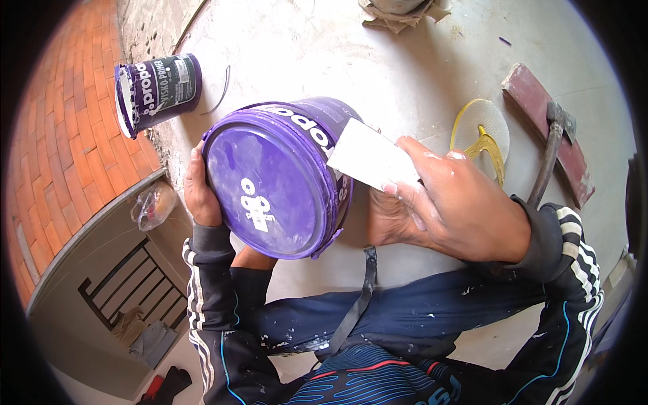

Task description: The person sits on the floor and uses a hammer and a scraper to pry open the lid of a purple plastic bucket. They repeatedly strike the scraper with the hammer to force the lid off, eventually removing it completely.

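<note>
My left hand [201, 190] grips the side of a purple plastic paint bucket [263, 187], which is tilted so that its closed lid faces me. Between the thumb and fingers of my right hand [445, 197] is a flat white rectangular blade or scraper [372, 154]. Its far edge lies over the bucket's side near the lid rim; whether it touches cannot be told. White smears mark the fingers of my right hand. My bare foot [387, 217] shows beneath that hand.
Beyond the bucket at left lies another purple paint bucket [162, 88] with a white-smeared rim. A yellow flip-flop [481, 129], a hammer [554, 131] and a reddish block [547, 131] are at right. A clear plastic bag [154, 205] sits near the brick tiles [76, 167].
</note>
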The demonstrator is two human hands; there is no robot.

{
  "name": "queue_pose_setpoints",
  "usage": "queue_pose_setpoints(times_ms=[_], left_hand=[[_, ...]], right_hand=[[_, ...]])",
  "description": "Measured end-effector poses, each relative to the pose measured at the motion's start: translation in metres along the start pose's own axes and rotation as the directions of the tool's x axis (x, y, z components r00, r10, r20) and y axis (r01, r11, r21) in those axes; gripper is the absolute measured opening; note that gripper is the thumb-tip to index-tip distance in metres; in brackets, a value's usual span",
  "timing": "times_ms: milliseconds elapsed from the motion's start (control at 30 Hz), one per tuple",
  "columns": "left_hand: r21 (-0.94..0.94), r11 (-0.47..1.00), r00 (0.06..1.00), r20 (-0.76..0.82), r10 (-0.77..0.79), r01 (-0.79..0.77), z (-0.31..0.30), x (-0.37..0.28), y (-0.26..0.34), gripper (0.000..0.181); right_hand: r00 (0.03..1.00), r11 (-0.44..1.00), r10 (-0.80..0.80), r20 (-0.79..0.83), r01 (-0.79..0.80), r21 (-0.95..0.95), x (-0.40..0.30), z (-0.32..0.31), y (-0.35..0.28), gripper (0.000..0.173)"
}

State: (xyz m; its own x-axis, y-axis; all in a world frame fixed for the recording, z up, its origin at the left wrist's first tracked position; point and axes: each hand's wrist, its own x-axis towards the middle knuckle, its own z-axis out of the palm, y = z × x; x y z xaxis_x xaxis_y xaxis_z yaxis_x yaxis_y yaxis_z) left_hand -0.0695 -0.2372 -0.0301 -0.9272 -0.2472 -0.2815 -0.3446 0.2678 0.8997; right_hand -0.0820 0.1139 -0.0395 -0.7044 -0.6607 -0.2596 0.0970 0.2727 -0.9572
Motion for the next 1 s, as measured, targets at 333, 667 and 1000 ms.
queue_pose_setpoints(times_ms=[333,667,1000], left_hand=[[-0.027,1.000,1.000,0.016,0.002,-0.001,0.000,0.001,-0.001,0.046],[-0.097,0.995,0.999,0.042,0.009,-0.005,0.001,0.002,-0.001,0.045],[-0.075,0.996,0.996,0.070,0.061,-0.056,0.012,0.002,0.008,0.043]], right_hand=[[0.998,0.993,0.007,-0.055,-0.014,-0.113,-0.010,0.011,-0.016,0.026],[0.988,0.978,0.118,-0.094,-0.133,-0.163,-0.012,0.014,-0.029,0.031],[0.995,0.944,-0.004,0.103,0.037,-0.327,0.002,-0.009,-0.030,0.037]])
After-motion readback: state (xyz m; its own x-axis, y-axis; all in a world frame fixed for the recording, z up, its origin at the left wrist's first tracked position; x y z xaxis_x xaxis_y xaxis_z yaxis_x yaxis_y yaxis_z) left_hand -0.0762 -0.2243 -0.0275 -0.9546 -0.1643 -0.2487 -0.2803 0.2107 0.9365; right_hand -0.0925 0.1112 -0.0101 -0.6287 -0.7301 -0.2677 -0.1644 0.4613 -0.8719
